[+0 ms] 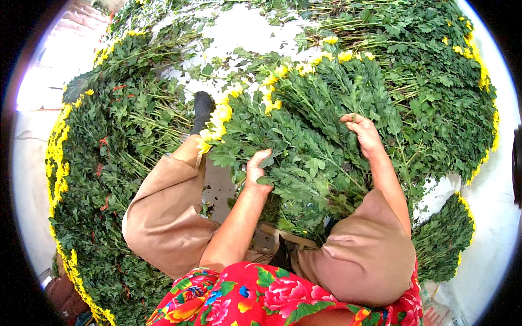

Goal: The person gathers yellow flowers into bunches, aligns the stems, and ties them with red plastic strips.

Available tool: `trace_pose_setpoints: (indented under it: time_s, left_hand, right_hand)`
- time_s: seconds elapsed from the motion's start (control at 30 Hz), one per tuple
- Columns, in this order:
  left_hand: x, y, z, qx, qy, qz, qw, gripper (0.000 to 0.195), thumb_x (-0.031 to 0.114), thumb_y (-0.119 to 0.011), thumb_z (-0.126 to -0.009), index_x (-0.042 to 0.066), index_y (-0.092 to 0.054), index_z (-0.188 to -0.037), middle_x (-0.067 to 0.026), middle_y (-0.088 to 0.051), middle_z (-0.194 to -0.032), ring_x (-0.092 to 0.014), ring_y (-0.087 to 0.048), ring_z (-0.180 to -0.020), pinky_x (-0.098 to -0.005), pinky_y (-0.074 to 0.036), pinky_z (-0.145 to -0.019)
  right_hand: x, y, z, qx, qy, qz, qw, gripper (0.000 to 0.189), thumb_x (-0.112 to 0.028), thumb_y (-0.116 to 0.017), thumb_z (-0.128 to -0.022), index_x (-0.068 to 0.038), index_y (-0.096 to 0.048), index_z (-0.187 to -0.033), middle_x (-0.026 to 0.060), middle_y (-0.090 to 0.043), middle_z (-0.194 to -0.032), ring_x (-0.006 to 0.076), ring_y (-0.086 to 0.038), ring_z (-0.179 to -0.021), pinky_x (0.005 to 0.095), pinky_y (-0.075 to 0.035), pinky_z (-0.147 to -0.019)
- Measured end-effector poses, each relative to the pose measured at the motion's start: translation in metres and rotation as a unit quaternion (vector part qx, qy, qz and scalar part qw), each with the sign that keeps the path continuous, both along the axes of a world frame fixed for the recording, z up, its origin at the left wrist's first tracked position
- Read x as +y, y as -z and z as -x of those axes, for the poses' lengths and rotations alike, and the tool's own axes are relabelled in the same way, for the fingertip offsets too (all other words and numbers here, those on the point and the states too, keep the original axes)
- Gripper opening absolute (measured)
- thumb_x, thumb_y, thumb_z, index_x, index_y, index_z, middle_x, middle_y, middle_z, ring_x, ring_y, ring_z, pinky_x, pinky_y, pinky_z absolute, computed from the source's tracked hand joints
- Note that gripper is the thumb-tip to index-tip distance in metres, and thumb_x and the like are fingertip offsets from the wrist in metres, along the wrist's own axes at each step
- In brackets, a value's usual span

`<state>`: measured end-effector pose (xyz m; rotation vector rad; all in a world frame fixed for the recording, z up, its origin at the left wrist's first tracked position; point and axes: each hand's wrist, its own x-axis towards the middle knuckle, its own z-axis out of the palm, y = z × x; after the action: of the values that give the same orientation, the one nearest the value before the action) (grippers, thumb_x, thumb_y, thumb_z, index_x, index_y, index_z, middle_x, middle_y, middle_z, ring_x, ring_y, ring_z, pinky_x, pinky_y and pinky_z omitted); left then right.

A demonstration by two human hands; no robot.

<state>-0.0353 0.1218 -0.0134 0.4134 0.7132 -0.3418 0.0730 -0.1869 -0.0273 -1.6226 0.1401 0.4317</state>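
Note:
A large bunch of yellow chrysanthemums (301, 150) lies slantwise across my lap, its blooms fanned along the upper left edge. My left hand (257, 171) grips the bunch's left side, thumb on top of the leaves and the other fingers hidden underneath. At the right side of the bunch, my right hand (363, 132) pinches a green chrysanthemum stem (357, 83) between thumb and fingers; its upper part looks blurred. The lower stem ends are hidden among leaves near my knees.
Tied chrysanthemum bundles (102, 175) with red ties are stacked along my left. More cut stems (432, 106) are piled on the right, blooms outward. A smaller bundle (444, 240) lies at lower right. Leaf scraps litter the white sheet (253, 28) ahead, near my dark-socked foot (202, 110).

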Motion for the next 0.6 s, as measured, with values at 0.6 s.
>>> trace_pose_setpoints:
  time_s: [0.6]
  left_hand:
    - [-0.01,0.014,-0.038,-0.128,-0.001,0.017,0.992,0.063,0.023,-0.065,-0.065,0.001,-0.059,-0.124,-0.0165,-0.068,-0.112,-0.034,-0.067,-0.1,-0.0488,-0.055,-0.089]
  right_hand:
    - [0.062,-0.065,0.051,0.021,-0.174,0.218,0.96,0.035,-0.017,-0.078,-0.077,-0.004,-0.072,-0.109,-0.0032,-0.054,-0.069,0.0039,-0.049,-0.068,0.025,-0.043,-0.06]
